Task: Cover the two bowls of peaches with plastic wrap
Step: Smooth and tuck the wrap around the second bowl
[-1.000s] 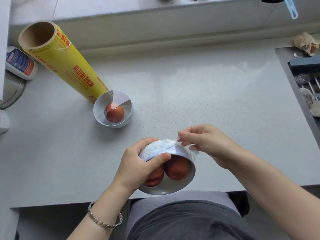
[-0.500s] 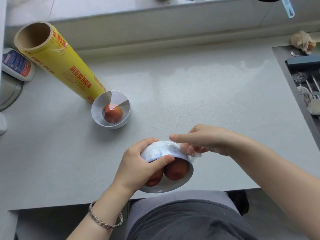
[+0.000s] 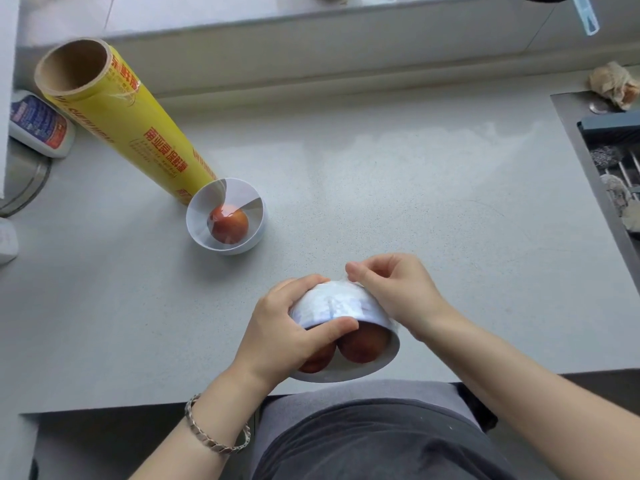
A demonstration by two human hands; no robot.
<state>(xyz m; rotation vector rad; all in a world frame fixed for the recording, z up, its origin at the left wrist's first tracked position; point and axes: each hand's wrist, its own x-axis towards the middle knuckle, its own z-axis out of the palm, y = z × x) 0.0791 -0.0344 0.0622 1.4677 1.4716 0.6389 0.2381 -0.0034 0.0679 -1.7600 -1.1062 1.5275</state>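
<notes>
Near bowl [image 3: 346, 306]: white, at the front edge of the bench [image 3: 415, 202], tipped so its mouth faces the person and its underside faces up and away. Two peaches [image 3: 363, 344] show inside, side by side, the left one partly hidden behind the thumb

Plastic wrap [image 3: 332, 303]: drawn over the outside wall of this bowl, wrinkled and whitish

Left hand [image 3: 287, 327]: wrapped round the bowl's left side, fingers curled over the far wall, thumb laid across the rim at the front. Firm hold. Chain bracelet [image 3: 214, 441] on that wrist

Right hand [image 3: 394, 292]: at the bowl's far right side, fingers bent, thumb and forefinger tips together on a fold of the wrap at the top of the bowl

Far bowl [image 3: 259, 226]: white, upright, well apart from the near one, further back and to the left. One peach [image 3: 229, 225] in it. A glossy film lies across its mouth, catching reflections

Wrap roll [image 3: 131, 126]: yellow, red lettering, standing on end just behind the far bowl, cardboard core open at the top. Whether it touches the bowl, cannot tell

Left edge: a white bottle [image 3: 38, 126] with a blue and red label. Right edge: a sink [image 3: 616, 161], with crumpled paper [image 3: 614, 84] behind it
</notes>
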